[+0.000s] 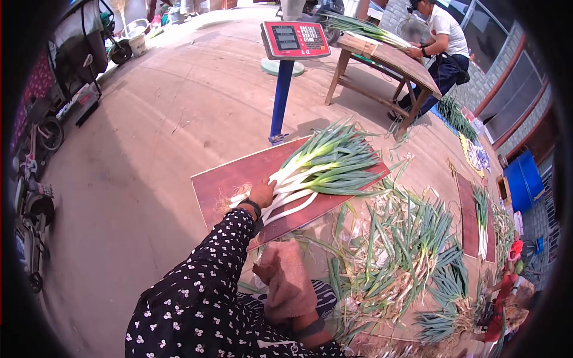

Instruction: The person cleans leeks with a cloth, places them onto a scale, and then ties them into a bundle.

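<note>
Left hand [261, 194] reaches out on a long dotted sleeve [203, 286] and rests on the white root ends of the leek bundle [325, 167], fingers curled over the stalks; whether it grips or just presses them, cannot tell. Right hand [286, 280] sits low near the body, wrapped in a pinkish cloth glove and loosely bunched, holding nothing that shows.

Largest thing: the paved ground [149, 149], bare and sunlit, taking up the left of the view. On it lies a flat reddish board [224, 179], used as a low bench; the bundle lies across it with roots toward the person and green tops fanned away, probably so the ends line up even. Right of the board, a loose heap of untrimmed leeks and peelings [400, 250] spreads on the ground, within easy reach of the right hand. Further right, a second board [467, 209] carries another small bunch [481, 218].

Behind the board stands a scale on a blue post [280, 95] with a red display head [294, 39], near the bundle, likely for weighing. Beyond it, a wooden bench [388, 59] holds more leeks [364, 28]; another person [444, 36] sits at it, hands on the top. Carts and a bike [42, 131] are parked far left.
</note>
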The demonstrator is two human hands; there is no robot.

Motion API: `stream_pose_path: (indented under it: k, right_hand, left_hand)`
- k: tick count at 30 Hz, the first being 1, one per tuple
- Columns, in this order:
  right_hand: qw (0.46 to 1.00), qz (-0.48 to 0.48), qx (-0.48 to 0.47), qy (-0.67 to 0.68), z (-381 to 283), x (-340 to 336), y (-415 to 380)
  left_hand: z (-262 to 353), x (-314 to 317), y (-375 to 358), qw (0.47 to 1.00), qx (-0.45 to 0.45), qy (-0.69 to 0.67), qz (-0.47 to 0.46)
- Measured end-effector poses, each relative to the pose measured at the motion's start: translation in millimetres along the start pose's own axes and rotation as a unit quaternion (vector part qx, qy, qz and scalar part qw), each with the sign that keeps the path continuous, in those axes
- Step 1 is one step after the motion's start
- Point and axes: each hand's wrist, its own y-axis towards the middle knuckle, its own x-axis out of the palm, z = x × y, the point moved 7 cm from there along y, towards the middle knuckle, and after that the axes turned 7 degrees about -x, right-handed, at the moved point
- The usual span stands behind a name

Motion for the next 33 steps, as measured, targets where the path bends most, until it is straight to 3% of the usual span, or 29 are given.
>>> stream_pose_path:
  k: [3,6,8,10,13,16,19,21,23,26,27,30,33]
  right_hand:
    - [0.992,-0.046,-0.037,-0.114,-2.2,9.5,0.2]
    - [0.955,-0.105,-0.072,-0.267,8.0,20.4,7.6]
    - [0.915,-0.140,-0.088,-0.368,17.9,26.7,13.2]
    - [0.875,-0.170,-0.094,-0.443,28.2,31.8,15.1]
    - [0.827,-0.208,-0.093,-0.515,46.6,38.0,12.0]
    - [0.799,-0.193,-0.109,-0.560,58.1,39.0,8.0]
    - [0.784,-0.081,-0.170,-0.591,46.0,31.0,0.0]
    - [0.855,-0.096,-0.133,-0.492,31.2,25.0,1.2]
    - [0.865,-0.125,-0.117,-0.472,11.1,19.7,0.6]
    - [0.812,-0.174,-0.117,-0.545,-3.1,12.0,-5.6]
    - [0.810,-0.176,-0.121,-0.546,-5.2,10.9,-6.4]
    - [0.869,-0.131,-0.116,-0.463,-0.4,6.4,-10.5]
    - [0.928,-0.062,-0.110,-0.350,-1.5,-4.5,-25.9]
  left_hand:
    - [-4.8,-26.9,-40.9,1.000,-0.004,0.024,-0.006]
    - [-14.3,-27.2,-71.8,0.989,0.069,-0.133,0.013]
    - [-10.7,-28.4,-102.3,0.974,0.069,-0.207,-0.060]
    - [4.4,-40.9,-145.2,0.927,0.110,-0.343,-0.103]
    - [14.0,-27.9,-181.8,0.889,0.162,-0.423,-0.074]
    - [23.1,-35.4,-214.7,0.806,-0.020,-0.546,-0.229]
    - [30.8,-46.4,-218.7,0.802,-0.020,-0.556,-0.218]
    - [41.2,-68.4,-224.2,0.832,0.011,-0.528,-0.167]
    - [49.4,-88.8,-227.8,0.876,0.071,-0.471,-0.075]
    - [45.5,-88.0,-213.2,0.841,0.091,-0.524,-0.095]
    - [40.5,-92.7,-206.7,0.856,0.073,-0.510,-0.042]
    - [50.2,-126.7,-196.9,0.852,0.037,-0.522,0.014]
    - [78.0,-132.5,-184.4,0.862,0.085,-0.499,-0.002]
